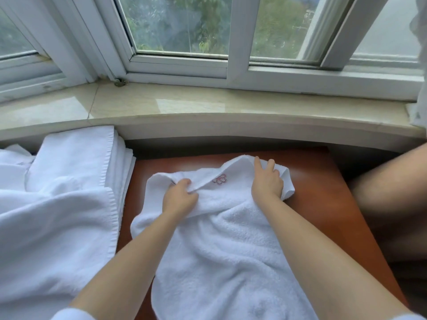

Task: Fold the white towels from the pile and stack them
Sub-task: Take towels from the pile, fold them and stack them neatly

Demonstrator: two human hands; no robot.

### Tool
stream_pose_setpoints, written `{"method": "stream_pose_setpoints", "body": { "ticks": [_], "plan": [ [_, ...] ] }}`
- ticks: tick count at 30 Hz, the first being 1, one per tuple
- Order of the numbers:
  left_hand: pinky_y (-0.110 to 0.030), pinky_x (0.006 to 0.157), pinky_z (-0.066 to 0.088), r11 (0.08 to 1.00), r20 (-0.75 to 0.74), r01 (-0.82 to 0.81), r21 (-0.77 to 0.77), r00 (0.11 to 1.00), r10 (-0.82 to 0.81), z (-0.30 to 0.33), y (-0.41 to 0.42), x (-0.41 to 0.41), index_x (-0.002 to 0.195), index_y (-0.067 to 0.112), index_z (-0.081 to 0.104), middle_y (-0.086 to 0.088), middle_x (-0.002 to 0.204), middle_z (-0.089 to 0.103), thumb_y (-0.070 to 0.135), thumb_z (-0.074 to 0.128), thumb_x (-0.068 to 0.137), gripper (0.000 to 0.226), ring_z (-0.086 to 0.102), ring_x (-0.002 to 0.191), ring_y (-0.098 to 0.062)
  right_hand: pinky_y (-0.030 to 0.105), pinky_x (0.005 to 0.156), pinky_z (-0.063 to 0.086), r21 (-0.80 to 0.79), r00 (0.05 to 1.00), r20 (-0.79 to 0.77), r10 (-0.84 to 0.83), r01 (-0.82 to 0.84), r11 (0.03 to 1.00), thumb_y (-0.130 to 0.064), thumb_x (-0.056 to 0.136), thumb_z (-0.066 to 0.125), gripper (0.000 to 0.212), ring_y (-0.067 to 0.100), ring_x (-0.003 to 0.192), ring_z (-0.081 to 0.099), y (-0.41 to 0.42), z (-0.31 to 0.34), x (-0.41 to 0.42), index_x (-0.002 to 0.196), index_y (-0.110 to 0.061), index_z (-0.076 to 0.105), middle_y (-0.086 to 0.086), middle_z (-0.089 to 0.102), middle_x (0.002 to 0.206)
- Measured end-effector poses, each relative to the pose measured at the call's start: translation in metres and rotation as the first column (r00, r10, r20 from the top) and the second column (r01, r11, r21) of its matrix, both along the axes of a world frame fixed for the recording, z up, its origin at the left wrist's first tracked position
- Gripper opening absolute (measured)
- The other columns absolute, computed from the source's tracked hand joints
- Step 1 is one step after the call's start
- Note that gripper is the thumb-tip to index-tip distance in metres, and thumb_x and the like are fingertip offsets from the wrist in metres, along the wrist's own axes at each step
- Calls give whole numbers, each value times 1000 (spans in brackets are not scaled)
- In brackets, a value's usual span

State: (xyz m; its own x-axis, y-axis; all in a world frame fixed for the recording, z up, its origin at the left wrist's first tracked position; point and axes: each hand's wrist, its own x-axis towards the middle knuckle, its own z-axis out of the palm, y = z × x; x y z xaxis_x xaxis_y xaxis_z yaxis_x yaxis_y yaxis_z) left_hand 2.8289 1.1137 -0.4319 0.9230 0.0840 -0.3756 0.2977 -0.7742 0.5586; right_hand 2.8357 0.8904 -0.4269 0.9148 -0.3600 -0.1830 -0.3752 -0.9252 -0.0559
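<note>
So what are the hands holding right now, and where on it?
Both grip the white towel along its far folded edge: the left hand pinches it left of the pink embroidered flower, the right hand near the right corner.

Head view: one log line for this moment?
step: folding | towel on table | left hand grips far edge | right hand grips far edge | stack at left

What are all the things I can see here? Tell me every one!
towel being folded: one, white with a small pink flower mark, on the table in the middle
towel pile: one heap, white, at the left
table: one, reddish brown, under the towel
windowsill: one, pale beige stone, behind the table
window: white frames, green trees outside
left hand: one, grips the towel's far edge
right hand: one, holds the far edge at the right
</note>
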Motion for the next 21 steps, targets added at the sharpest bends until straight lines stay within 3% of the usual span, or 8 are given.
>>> {"method": "stream_pose_setpoints", "body": {
  "ticks": [3, 6, 9, 11, 16, 18, 20, 21],
  "plan": [
    [-30, 98, 39, 995, -8, 99, 23, 995, -99, -17, -1, -13, 149, 28, 32, -15, 134, 47, 28, 53, 89, 63, 46, 123, -30, 32, 90, 42, -12, 991, 103, 85, -84, 996, -1, 89, 54, 57, 27, 118, 45, 0, -4, -1, 140, -18, 35, 16, 15, 153],
    [-34, 105, 33, 978, -6, 185, 93, 983, -185, -30, 4, -18, 153, 29, 17, -9, 134, 55, 34, 45, 93, 66, 34, 132, -31, 35, 110, 25, -5, 964, 165, 210, -213, 977, -4, 92, 46, 34, 28, 137, 26, -1, -17, -6, 122, -18, 52, 12, 17, 156],
    [-35, 106, 32, 975, 38, 179, 130, 982, -185, -34, 5, -14, 153, 30, 14, -5, 132, 55, 36, 45, 92, 69, 35, 130, -30, 36, 116, 13, -13, 970, 147, 193, -194, 981, -13, 95, 36, 42, 24, 143, 16, -1, -29, -9, 135, -19, 46, 7, 14, 159],
    [-35, 107, 32, 987, 60, 142, 73, 987, -146, -35, 4, -10, 154, 29, 14, -5, 133, 53, 35, 49, 92, 71, 34, 131, -28, 36, 114, 17, -26, 988, 135, 71, -68, 997, -19, 97, 33, 49, 23, 142, 20, -2, -30, -6, 145, -17, 36, 6, 16, 159],
    [-30, 96, 44, 973, -1, 27, -230, 1000, -28, -9, 7, 14, 154, 26, 17, -8, 142, 41, 12, 60, 90, 79, 48, 121, -25, 33, 98, 32, 15, 983, 178, -49, 47, 999, -10, 93, 44, 39, 25, 124, 37, 4, -4, 12, 132, -12, 50, 3, 21, 156],
    [-24, 72, 49, 923, 50, -107, -370, 990, 135, 19, 9, 35, 153, 28, 20, 5, 122, 51, 8, 57, 91, 76, 58, 90, -15, 35, 81, 38, 167, 955, 275, -110, 65, 984, 1, 90, 43, 42, 28, 107, 49, 7, 21, 26, 130, -9, 49, -1, 21, 156],
    [-17, 54, 42, 892, 202, -178, -417, 938, 281, 54, 9, 50, 152, 28, 28, 24, 88, 47, 9, 52, 89, 70, 48, 64, -6, 34, 67, 35, 352, 908, 381, -172, 30, 936, 5, 89, 36, 47, 33, 91, 55, 9, 52, 34, 133, -8, 45, -7, 20, 157],
    [-13, 49, 39, 885, 287, -165, -435, 906, 311, 69, 7, 53, 150, 26, 32, 28, 84, 45, 8, 51, 88, 68, 45, 57, -1, 33, 65, 34, 401, 869, 457, -192, -8, 916, 6, 89, 33, 48, 34, 91, 56, 9, 67, 34, 134, -7, 44, -7, 20, 157]
  ]
}}
